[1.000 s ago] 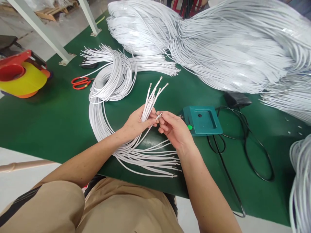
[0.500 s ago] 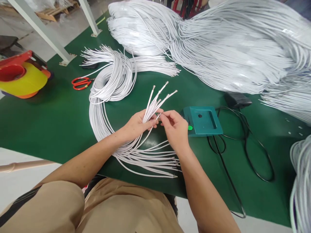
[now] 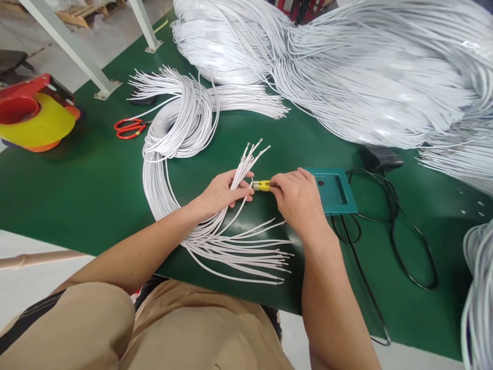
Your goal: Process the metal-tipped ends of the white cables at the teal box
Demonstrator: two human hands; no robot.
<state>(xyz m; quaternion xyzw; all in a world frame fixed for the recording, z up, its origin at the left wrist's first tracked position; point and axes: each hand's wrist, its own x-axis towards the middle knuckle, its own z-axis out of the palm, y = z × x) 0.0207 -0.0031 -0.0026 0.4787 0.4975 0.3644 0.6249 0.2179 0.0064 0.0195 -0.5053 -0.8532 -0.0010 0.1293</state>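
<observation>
My left hand point(image 3: 223, 192) is closed around a bunch of thin white cables point(image 3: 246, 162), their stripped ends fanning up and to the right. My right hand point(image 3: 298, 198) is closed on a small yellow piece point(image 3: 263, 185) that meets one cable end held at my left fingertips. That hand partly covers the left side of a teal box-shaped device point(image 3: 335, 190) lying flat on the green table point(image 3: 77, 185). More ends of the same cable bunch point(image 3: 246, 252) spread over the table near its front edge.
A looped coil of white cables point(image 3: 181, 123) lies behind my left hand, and huge heaps of white cable point(image 3: 365, 67) fill the back. Red-handled scissors point(image 3: 129, 128) lie at the left. Black cords point(image 3: 389, 226) trail from the device. Red and yellow containers point(image 3: 33, 115) stand off the table's left.
My right hand moved right toward the teal device and now grips a yellow piece against a cable end. The fanned cable tips in my left hand dropped slightly lower.
</observation>
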